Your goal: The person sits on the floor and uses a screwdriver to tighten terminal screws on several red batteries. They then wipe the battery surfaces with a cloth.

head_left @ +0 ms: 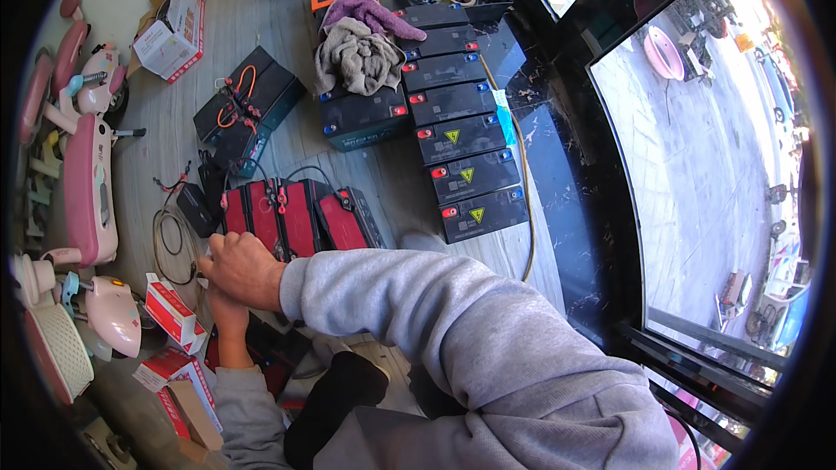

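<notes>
My right hand [244,270] is closed, fingers curled down, just in front of a row of batteries with red tops [298,218]. Directly below it my left hand [228,313] comes up from the lower edge and meets it. The left fingers are mostly covered by the right hand and look drawn together. Whatever the two hands grip is hidden. A thin cable [162,239] lies coiled on the floor beside them, its end running close to my fingers. A black charger-like box [199,211] lies next to the red-topped batteries. Dark leads [306,170] join those batteries.
Black batteries [468,141] stand in a row to the right; grey cloth [361,57] and purple cloth [370,13] lie on others. Linked dark batteries [270,87] sit farther back. Pink scooters [90,183] and red-white boxes [171,309] line the left. Glass [697,165] borders the right.
</notes>
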Motion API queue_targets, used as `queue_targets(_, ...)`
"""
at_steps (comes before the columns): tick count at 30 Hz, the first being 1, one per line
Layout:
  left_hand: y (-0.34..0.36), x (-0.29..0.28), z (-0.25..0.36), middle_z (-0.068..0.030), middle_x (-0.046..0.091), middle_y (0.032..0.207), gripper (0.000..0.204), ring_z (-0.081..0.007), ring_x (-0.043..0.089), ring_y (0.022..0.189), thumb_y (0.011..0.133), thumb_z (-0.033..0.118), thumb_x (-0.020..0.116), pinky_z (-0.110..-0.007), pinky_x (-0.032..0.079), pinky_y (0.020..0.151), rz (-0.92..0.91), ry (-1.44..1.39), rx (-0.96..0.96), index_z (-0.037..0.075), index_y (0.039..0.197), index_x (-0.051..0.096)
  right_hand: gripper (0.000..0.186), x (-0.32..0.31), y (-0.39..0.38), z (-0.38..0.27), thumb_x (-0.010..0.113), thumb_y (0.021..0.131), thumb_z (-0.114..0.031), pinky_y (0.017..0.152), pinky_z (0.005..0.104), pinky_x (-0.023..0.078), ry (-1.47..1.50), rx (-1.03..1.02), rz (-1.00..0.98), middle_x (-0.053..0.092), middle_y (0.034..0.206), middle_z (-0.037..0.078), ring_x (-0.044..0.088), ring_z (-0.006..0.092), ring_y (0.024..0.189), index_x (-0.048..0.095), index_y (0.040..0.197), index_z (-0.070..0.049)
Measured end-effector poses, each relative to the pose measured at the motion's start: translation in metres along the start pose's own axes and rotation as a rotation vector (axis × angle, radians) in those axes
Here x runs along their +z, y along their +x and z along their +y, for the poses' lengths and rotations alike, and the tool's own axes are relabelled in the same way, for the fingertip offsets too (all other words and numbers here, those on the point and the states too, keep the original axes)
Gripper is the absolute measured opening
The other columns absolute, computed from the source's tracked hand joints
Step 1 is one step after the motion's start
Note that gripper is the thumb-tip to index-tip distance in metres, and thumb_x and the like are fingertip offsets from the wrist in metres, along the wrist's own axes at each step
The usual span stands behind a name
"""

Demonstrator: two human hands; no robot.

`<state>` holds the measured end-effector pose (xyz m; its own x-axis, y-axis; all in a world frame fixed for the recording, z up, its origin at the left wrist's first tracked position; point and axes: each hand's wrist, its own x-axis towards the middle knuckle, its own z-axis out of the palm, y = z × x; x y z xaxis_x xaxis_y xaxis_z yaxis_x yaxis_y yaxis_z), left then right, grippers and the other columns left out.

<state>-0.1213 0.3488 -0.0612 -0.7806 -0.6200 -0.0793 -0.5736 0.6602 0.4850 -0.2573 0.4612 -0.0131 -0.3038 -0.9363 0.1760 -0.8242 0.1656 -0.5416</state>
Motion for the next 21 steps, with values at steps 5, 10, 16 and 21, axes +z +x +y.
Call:
queue_targets(5, 0.0, -0.008, 0.027, -0.0193, 0.063, 0.122, 0.047, -0.0326, 0.059, 0.119, 0.091, 0.018, 0.064, -0.042, 0.047, 0.095, -0.127, 0.065, -0.214, 0.002, 0.132, 0.049, 0.029, 0.003, -0.007, 0.001, 0.067, 0.081, -0.02, 0.067, 0.0343, 0.049, -0.008, -0.16, 0.116, 0.057, 0.103, 0.014, 0.063, 0.0249, 0.088, 0.063, 0.107, -0.007)
queue_targets(10, -0.002, 0.01, 0.027, -0.0195, 0.063, 0.122, 0.046, -0.0334, 0.06, 0.118, 0.092, 0.02, 0.063, -0.043, 0.047, 0.094, -0.191, 0.091, -0.153, 0.003, 0.133, 0.05, 0.026, 0.002, -0.007, -0.003, 0.066, 0.081, -0.018, 0.065, 0.0343, 0.051, -0.04, -0.133, 0.085, 0.056, 0.106, 0.014, 0.063, 0.0267, 0.09, 0.064, 0.105, -0.009)
queue_targets(16, -0.009, 0.047, 0.002, -0.0197, 0.063, 0.122, 0.046, -0.0344, 0.06, 0.116, 0.092, 0.022, 0.062, -0.044, 0.048, 0.093, -0.223, 0.072, -0.056, 0.004, 0.133, 0.05, 0.024, 0.0, -0.007, -0.003, 0.063, 0.079, -0.017, 0.068, 0.0335, 0.052, 0.092, -0.13, 0.036, 0.056, 0.105, 0.014, 0.061, 0.0291, 0.095, 0.064, 0.102, -0.01)
queue_targets(21, -0.011, 0.062, -0.003, -0.0198, 0.063, 0.122, 0.046, -0.0351, 0.061, 0.115, 0.093, 0.024, 0.061, -0.045, 0.048, 0.092, -0.226, 0.038, -0.012, 0.005, 0.133, 0.05, 0.029, 0.003, -0.006, 0.001, 0.066, 0.075, -0.016, 0.07, 0.0388, 0.054, -0.005, -0.288, 0.243, 0.053, 0.099, 0.013, 0.06, 0.0293, 0.093, 0.06, 0.102, -0.009)
